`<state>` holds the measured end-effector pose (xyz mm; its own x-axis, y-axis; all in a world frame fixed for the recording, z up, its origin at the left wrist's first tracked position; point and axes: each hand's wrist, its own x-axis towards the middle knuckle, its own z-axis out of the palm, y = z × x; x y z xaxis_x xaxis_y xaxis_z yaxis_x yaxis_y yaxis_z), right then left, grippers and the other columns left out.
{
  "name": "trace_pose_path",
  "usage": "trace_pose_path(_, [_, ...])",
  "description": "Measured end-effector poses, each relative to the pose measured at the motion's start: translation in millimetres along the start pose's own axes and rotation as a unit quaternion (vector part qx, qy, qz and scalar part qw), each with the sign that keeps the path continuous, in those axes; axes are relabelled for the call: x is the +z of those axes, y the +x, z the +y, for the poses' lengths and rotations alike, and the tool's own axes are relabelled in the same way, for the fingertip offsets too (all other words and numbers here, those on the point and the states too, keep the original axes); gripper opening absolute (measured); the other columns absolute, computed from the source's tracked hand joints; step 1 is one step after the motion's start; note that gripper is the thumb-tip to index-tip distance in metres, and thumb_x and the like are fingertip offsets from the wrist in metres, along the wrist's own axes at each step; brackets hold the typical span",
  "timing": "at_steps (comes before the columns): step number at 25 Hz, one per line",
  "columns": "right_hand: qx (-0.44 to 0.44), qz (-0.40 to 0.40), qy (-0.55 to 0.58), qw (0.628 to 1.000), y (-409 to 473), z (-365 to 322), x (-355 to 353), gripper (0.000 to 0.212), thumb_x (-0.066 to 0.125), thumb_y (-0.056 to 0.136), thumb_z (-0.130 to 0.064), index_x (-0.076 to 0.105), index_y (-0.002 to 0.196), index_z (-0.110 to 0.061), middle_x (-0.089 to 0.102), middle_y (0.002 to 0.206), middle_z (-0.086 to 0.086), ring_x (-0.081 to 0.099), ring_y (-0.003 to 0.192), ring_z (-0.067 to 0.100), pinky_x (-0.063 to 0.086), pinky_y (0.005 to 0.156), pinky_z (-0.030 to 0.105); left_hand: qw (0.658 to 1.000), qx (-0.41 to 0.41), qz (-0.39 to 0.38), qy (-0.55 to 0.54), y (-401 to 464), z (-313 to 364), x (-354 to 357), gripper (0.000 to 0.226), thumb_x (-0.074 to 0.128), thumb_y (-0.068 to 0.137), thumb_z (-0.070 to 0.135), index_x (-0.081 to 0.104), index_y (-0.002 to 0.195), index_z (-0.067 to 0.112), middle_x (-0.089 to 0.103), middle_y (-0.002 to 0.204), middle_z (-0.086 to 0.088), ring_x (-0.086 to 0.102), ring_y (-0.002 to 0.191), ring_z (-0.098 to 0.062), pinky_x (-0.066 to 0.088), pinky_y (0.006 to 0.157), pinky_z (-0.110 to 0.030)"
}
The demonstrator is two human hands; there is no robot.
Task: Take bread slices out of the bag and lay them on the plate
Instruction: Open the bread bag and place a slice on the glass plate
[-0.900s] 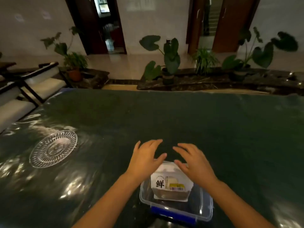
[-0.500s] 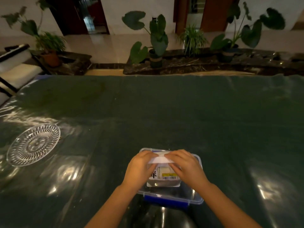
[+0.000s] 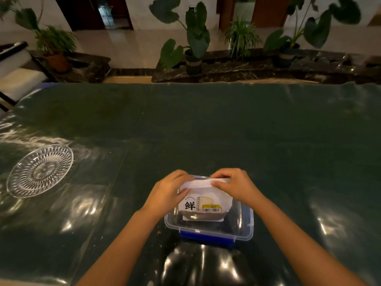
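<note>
A white bread bag (image 3: 204, 205) with a black character and a yellow barcode label stands in a clear plastic box (image 3: 243, 228) with a blue clip, near the table's front edge. My left hand (image 3: 167, 193) pinches the bag's top edge at the left. My right hand (image 3: 235, 185) pinches the same white top strip at the right. Pale bread shows through the bag's window. A clear cut-glass plate (image 3: 40, 171) lies far left on the table, well apart from both hands and holding nothing.
The table (image 3: 206, 124) is covered in dark green cloth under glossy clear film. Potted plants (image 3: 193, 38) line a stone ledge beyond the far edge. A white chair (image 3: 16, 79) stands at the back left.
Both hands went from hovering open above the bag to closing on its top edge. They now hold the strip slightly higher, and the camera has tilted down.
</note>
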<state>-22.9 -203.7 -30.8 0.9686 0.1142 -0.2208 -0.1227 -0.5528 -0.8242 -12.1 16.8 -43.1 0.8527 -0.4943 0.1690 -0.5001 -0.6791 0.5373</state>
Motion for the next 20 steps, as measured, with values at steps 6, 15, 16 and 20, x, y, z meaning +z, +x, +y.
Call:
trace_pose_path(6, [-0.057, -0.016, -0.050, 0.997, -10.2, -4.1, -8.1, 0.040, 0.070, 0.076, -0.024, 0.059, 0.113, -0.031, 0.062, 0.105, -0.009, 0.058, 0.098, 0.005, 0.050, 0.082, 0.022, 0.967, -0.162, -0.001, -0.194, 15.2, 5.2, -6.0, 0.014, 0.063, 0.083, 0.016, 0.069, 0.093, 0.024, 0.067, 0.090, 0.008, 0.062, 0.088, -0.005, 0.053, 0.078, -0.025])
trace_pose_path(15, [-0.034, 0.112, 0.044, 0.992, -5.0, -8.7, -12.3, 0.013, 0.065, 0.081, -0.012, 0.061, 0.089, -0.022, 0.064, 0.085, -0.002, 0.062, 0.085, 0.013, 0.051, 0.073, 0.022, 0.999, -0.019, 0.009, -0.024, 11.1, 7.2, -7.2, 0.028, 0.064, 0.082, 0.016, 0.054, 0.105, 0.028, 0.044, 0.104, 0.020, 0.049, 0.092, 0.003, 0.041, 0.075, -0.007])
trace_pose_path(16, [-0.038, 0.103, 0.039, 0.993, -5.4, -9.9, -12.5, 0.010, 0.065, 0.082, -0.014, 0.062, 0.086, -0.022, 0.064, 0.086, -0.004, 0.061, 0.085, 0.012, 0.050, 0.073, 0.019, 0.999, -0.013, 0.021, -0.038, 11.6, 7.7, -9.1, 0.020, 0.064, 0.083, 0.017, 0.058, 0.099, 0.027, 0.050, 0.097, 0.020, 0.053, 0.087, 0.002, 0.044, 0.074, -0.009])
trace_pose_path(20, [-0.083, 0.034, -0.014, 0.996, -7.9, -19.0, -15.4, 0.009, 0.068, 0.078, -0.022, 0.067, 0.084, -0.029, 0.063, 0.085, -0.018, 0.061, 0.084, 0.003, 0.049, 0.069, 0.015, 0.978, -0.108, 0.032, -0.176, 18.5, 8.8, -20.0, 0.016, 0.064, 0.082, 0.020, 0.064, 0.079, 0.036, 0.064, 0.079, 0.018, 0.062, 0.082, 0.003, 0.050, 0.070, -0.015])
